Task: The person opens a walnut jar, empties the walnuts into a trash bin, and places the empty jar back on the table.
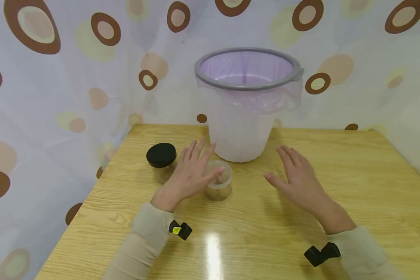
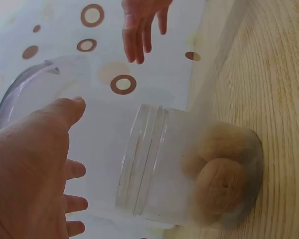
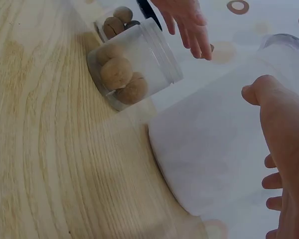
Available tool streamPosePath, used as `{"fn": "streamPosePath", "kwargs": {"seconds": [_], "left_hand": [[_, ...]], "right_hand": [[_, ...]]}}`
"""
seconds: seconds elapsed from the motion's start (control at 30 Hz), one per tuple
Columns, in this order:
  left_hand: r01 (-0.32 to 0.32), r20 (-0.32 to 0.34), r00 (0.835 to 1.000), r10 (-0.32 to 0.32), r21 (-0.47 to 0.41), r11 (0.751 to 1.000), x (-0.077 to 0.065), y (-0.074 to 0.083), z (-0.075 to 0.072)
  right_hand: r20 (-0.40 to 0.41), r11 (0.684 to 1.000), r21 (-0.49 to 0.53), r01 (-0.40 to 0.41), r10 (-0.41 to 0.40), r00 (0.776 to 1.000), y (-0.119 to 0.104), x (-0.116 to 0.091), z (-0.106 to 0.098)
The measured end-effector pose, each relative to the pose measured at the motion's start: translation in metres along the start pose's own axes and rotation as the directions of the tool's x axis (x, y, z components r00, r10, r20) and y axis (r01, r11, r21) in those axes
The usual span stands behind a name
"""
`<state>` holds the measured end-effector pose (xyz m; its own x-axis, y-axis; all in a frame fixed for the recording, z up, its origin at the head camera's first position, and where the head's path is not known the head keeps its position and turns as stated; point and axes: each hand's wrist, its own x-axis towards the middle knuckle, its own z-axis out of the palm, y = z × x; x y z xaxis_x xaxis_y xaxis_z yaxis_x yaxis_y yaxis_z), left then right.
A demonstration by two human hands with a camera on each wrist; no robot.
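- The left hand (image 1: pixel 188 179) is up over the table (image 1: pixel 371 182), by the two jars. Its grip is wide, with the fingers straight and spread, and it has hold of nothing (the left wrist view shows a gap between the hand and the clear jar).
- The right hand (image 1: pixel 299 182) is up over the table too, off to the right of the jars. Its grip is wide, thumb well away from the fingers, and it has hold of nothing.
- The clear jar (image 1: pixel 219 193) stands upright on the table, between the two hands but nearer the left one. Round brown balls (image 2: pixel 222 185) sit at the bottom (they look like walnuts).
- The other jar (image 1: pixel 162 175) stands to the left of the clear jar, with a black lid (image 1: pixel 161 154) on top. It has brown balls in it too.
- The big white bin (image 1: pixel 241 134) stands at the back of the table, just behind the clear jar. It has a gray rim (image 1: pixel 245 88), and a pale purple bag (image 1: pixel 255 102) hangs over it.
- Behind is a white cloth (image 1: pixel 63 93) with brown rings and spots (some are pale yellow).
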<state>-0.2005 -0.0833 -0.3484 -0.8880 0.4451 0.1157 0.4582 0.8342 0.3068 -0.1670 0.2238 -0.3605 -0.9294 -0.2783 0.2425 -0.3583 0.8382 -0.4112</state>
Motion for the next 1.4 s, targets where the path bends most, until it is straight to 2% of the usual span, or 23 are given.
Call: {"fn": "streamPosePath", "kwargs": {"seconds": [0.3,0.47,0.9,1.17,1.4], "left_hand": [[-0.034,-0.006,0.999,0.034,-0.003,0.999,0.002,0.01,0.005],[-0.03,0.018,0.999,0.03,-0.007,1.0,0.002,0.012,0.009],[-0.057,0.032,0.998,0.057,-0.001,0.998,0.01,0.019,0.009],[-0.058,0.053,0.997,0.06,-0.044,0.997,0.004,0.02,0.02],[-0.09,-0.018,0.996,0.09,-0.017,0.996,0.0,0.019,0.029]], "right_hand": [[0.025,0.999,0.052,-0.007,0.005,1.0,-0.006,-0.001,0.014],[0.045,0.997,0.075,-0.012,0.008,0.999,-0.009,0.0,0.023],[0.071,0.996,0.094,0.003,-0.01,0.997,-0.017,0.004,0.04],[0.101,0.99,0.143,0.01,-0.024,0.995,-0.024,0.006,0.054],[0.133,0.983,0.181,0.033,-0.058,0.989,-0.032,0.005,0.066]]}}
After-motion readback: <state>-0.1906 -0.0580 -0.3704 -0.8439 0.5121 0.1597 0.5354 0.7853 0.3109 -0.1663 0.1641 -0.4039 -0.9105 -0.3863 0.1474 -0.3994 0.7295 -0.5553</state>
